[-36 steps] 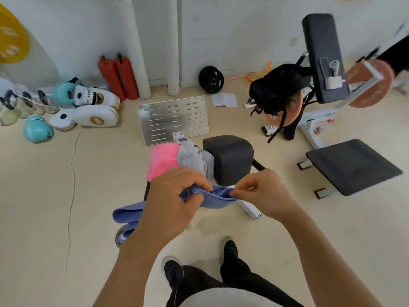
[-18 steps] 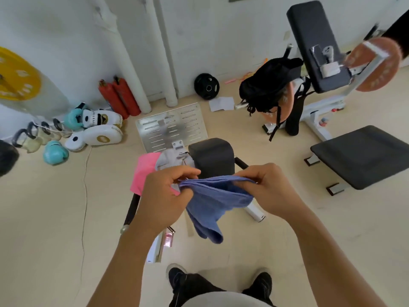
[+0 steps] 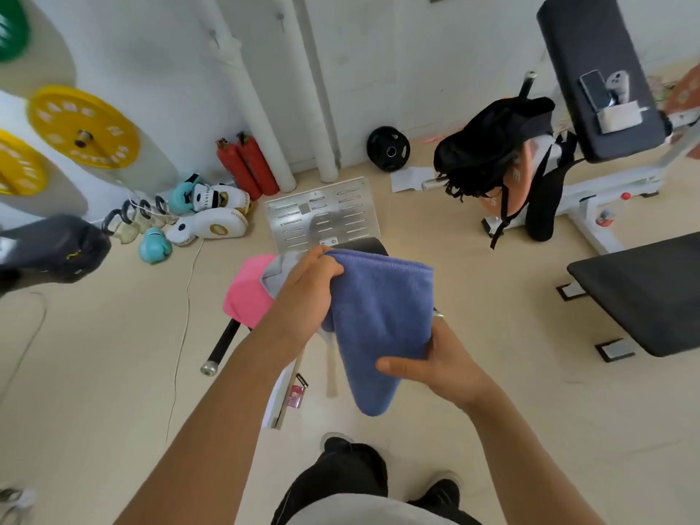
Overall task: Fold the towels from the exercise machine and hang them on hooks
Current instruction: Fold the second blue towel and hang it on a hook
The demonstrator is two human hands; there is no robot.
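A blue towel [image 3: 382,316] hangs doubled over in front of me. My left hand [image 3: 307,293] grips its upper left corner. My right hand [image 3: 435,359] holds its lower right side, thumb across the front of the cloth. Behind my left hand, a pink towel [image 3: 246,293] and a grey towel [image 3: 278,269] lie draped over the low exercise machine, whose black pad [image 3: 373,246] shows just above the blue towel. No hooks are in view.
A perforated metal plate [image 3: 322,217] lies on the floor behind the machine. Two red extinguishers [image 3: 246,168], boxing gloves [image 3: 212,214] and kettlebells stand along the wall at left. A black bench [image 3: 644,289] and a backpack [image 3: 492,145] are at right. My feet are below.
The blue towel has been lifted and spread wider. My right hand slid from its top edge down to its lower right side, while my left hand kept the top corner.
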